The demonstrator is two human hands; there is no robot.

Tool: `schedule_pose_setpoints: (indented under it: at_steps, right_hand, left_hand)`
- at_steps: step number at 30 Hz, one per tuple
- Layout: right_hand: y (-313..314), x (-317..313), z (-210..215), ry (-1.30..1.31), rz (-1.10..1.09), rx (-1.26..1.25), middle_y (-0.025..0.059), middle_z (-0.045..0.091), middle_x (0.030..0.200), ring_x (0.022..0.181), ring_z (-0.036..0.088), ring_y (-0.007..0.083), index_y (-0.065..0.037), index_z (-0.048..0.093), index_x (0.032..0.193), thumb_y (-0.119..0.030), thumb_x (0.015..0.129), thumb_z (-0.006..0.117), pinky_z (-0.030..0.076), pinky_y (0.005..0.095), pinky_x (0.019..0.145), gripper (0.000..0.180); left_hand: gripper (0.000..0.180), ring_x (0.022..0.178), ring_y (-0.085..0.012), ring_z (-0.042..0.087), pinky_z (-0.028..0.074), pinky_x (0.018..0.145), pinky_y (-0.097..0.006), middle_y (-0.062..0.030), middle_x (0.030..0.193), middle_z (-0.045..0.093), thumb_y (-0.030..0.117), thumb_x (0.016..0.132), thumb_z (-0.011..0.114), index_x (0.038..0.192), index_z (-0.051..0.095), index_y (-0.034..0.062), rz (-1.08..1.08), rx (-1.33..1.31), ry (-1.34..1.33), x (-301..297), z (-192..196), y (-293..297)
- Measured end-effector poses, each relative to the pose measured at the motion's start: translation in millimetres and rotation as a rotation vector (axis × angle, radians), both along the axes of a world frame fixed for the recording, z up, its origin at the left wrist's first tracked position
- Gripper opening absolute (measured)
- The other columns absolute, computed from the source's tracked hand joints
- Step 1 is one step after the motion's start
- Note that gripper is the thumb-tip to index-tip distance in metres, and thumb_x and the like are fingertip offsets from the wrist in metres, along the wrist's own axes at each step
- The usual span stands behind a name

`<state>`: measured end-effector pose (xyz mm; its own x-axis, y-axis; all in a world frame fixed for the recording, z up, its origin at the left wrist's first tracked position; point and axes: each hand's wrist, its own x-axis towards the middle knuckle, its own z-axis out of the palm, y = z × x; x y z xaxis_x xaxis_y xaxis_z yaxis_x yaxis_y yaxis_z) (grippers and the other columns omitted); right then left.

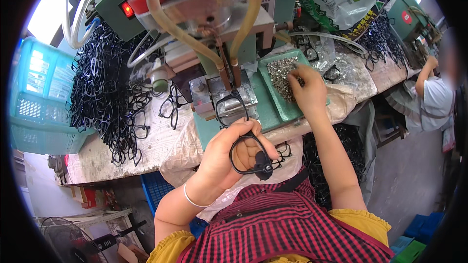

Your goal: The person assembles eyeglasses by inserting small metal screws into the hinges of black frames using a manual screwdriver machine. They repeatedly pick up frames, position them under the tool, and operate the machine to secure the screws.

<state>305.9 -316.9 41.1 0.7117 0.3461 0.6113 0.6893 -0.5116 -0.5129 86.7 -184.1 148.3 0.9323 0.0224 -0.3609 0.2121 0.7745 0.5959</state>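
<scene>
Head view: left hand (229,153) grips one black eyeglass frame (246,139), fingers closed around its lower rim, thumb across the lens opening; the frame's upper rim sits up against the fixture of the green machine (234,95) at the counter's front edge. One silver bangle (192,198) on the left wrist.

Right hand (307,90) reaches over one green tray (287,109) holding a heap of small metal parts (282,75), too many to count; fingers pinched down into the heap, can't tell if a part is caught.

One big pile of black frames (105,92) on the counter (151,151) to the left, uncountable. Two loose frames (171,107) lie just beside the machine. One turquoise basket (41,102) at the far left. Two yellowish hoses (195,44) curve down to the machine head. Two red lit displays on the machine.

A second pile of frames (380,39) at upper right, near one other person (431,100) seated at the far end.

One blue crate (156,187) under the counter, one fan (68,238) on the floor.
</scene>
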Motion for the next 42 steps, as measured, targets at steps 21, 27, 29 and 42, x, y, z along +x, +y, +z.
schedule_pose_setpoints:
  at_steps: [21, 27, 29, 42]
  right_hand:
    - [34, 8, -5, 0.645, 0.255, 0.721, 0.0035, 0.071, 0.101, 0.092, 0.063, 0.0096, 0.001, 0.071, 0.111, -0.005, 0.093, 0.067, 0.047, 0.0224, 0.086, 0.019]
    - [9, -11, 8, 0.587, 0.084, 0.403, 0.0066, 0.074, 0.099, 0.095, 0.066, 0.0115, 0.001, 0.073, 0.108, -0.007, 0.093, 0.067, 0.049, 0.0249, 0.088, 0.018]
    - [-19, -18, 4, 0.443, 0.02, 0.36, 0.0078, 0.074, 0.098, 0.096, 0.068, 0.0144, 0.0, 0.075, 0.105, -0.006, 0.09, 0.069, 0.05, 0.0268, 0.088, 0.016]
    - [43, -62, 74, 0.331, 0.496, 0.388, 0.0094, 0.072, 0.095, 0.091, 0.068, 0.019, 0.001, 0.07, 0.105, -0.003, 0.081, 0.072, 0.051, 0.0307, 0.085, 0.025]
  left_hand:
    - [0.015, 0.113, -0.033, 0.058, 0.045, 0.098, -0.04, -0.011, 0.121, 0.065, 0.003, 0.079, 0.075, 0.092, 0.071, 0.0071, 0.769, 2.093, 0.142, -53, -66, 151]
    - [0.041, 0.113, -0.0365, 0.055, 0.047, 0.094, -0.045, -0.0123, 0.116, 0.063, 0.024, 0.072, 0.084, 0.104, 0.066, 0.0063, 0.331, 2.271, 0.691, -24, -130, 166]
    - [0.031, 0.093, -0.037, 0.063, 0.051, 0.081, -0.044, -0.0155, 0.103, 0.067, 0.021, 0.072, 0.082, 0.091, 0.066, 0.0017, 0.303, 2.141, 0.623, -58, -145, 186]
    - [0.015, 0.07, -0.0106, 0.042, 0.037, 0.062, -0.027, -0.0012, 0.075, 0.048, 0.013, 0.1, 0.059, 0.094, 0.054, 0.0007, 0.703, 1.551, 0.227, -94, -123, 199]
